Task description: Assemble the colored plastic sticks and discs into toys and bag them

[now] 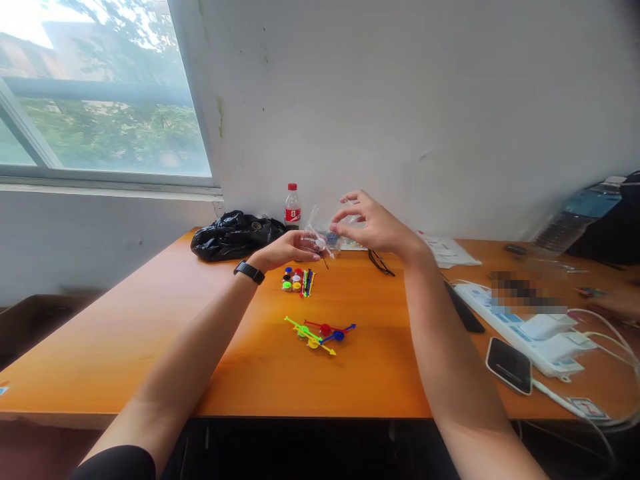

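Observation:
My left hand [290,249], with a black band on its wrist, is closed around a small white arrow spinner [320,245] above the far part of the table. A thin black piece [325,263] sticks out below its fingers. My right hand [367,220] is raised just to the right, fingers curved and apart, with nothing clearly in them. Between and behind the hands is a clear plastic bag [345,239] with small blue pieces, partly hidden. Nearer me lie assembled arrow spinners: green [303,331], red [325,329], blue [339,336] and yellow [313,343].
Round coloured bases [287,286] and loose arrows [309,283] lie below my left hand. A black plastic bag [235,237] and red-capped bottle [293,207] stand behind. On the right are a phone [509,365], a power strip [520,327] and a large water bottle [575,213].

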Motion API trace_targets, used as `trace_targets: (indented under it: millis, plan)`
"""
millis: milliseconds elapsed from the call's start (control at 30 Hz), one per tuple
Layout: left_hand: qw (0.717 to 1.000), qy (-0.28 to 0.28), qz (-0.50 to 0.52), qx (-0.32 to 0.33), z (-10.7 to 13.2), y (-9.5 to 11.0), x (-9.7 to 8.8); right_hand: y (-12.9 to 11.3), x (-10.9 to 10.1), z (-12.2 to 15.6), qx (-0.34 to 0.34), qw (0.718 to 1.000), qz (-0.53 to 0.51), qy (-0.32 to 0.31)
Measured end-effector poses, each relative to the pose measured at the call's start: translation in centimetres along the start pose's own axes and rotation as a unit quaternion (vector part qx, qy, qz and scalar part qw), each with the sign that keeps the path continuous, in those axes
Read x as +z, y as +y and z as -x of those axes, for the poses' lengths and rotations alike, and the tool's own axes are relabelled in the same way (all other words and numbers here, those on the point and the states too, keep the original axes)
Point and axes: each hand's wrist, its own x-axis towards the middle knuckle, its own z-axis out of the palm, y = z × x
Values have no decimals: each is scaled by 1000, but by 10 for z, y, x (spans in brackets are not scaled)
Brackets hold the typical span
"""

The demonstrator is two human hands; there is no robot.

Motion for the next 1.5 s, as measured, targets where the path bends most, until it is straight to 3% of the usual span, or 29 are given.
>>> trace_targets:
  millis: [100,267,400,533,600,700,833,967,1067,1133,1200,1333,1500]
  plan:
    - [1000,15,22,12,0,-1,0,2,3,-1,-23,1000,8,16]
    - [999,-19,34,-17,0,-2,0,-5,4,-3,-50,996,3,68]
    - [1000,-17,1,-18,0,-2,-1,-10,4,-3,-53,997,9,56]
    - [998,-32,-41,-45,1,0,-2,-7,8,-6,-43,989,23,137]
    - [997,-33,-49,-51,0,-1,-4,-3,9,-8,-32,991,29,129]
    - [997,-8,-47,-56,-1,-5,-8,2,7,-9,-24,994,36,104]
    - [995,41,-49,-79,0,-16,-17,6,0,-6,-23,979,57,194]
    - [991,96,-55,-81,0,-23,-24,14,-1,-5,-20,996,73,40]
    - [981,176,-44,-64,-3,-24,-24,24,6,-7,-4,989,89,115]
    - [967,244,-35,-59,-7,-24,-23,30,10,-8,9,994,89,59]
    - [958,279,-16,-65,-12,-21,-22,33,12,-9,24,995,96,19]
    - [971,236,21,-38,-15,-12,-18,32,12,-9,24,994,105,29]
    - [967,231,-101,29,-15,-4,-4,31,13,-11,-6,997,65,48]
